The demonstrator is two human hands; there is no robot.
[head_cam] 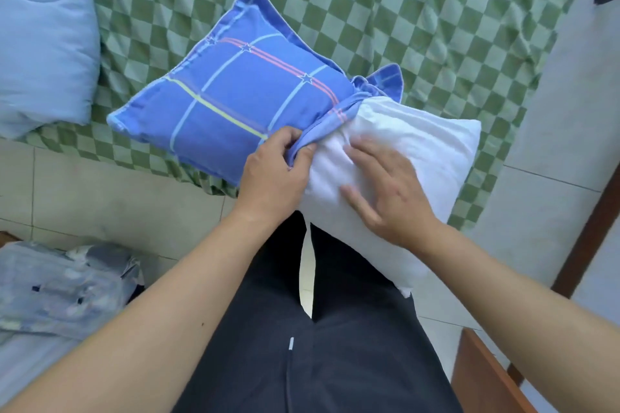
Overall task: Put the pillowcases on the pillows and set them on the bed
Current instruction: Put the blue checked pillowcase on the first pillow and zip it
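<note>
A white pillow (pixel 412 151) lies across the bed's near edge, its far half inside a blue plaid pillowcase (pixel 235 100) with star marks and a flanged border. The case's open end is bunched around the pillow's middle. My left hand (pixel 271 174) pinches that bunched blue edge between thumb and fingers. My right hand (pixel 385 191) rests flat on the bare white half of the pillow, fingers spread. The bed (pixel 402 10) is covered with a green checked sheet.
A light blue quilt (pixel 43 37) lies folded at the bed's left. Pale blue patterned fabric (pixel 60 292) sits at the lower left. Tiled floor shows below the bed. Brown wooden furniture (pixel 486 375) stands at the lower right. My dark trousers fill the bottom centre.
</note>
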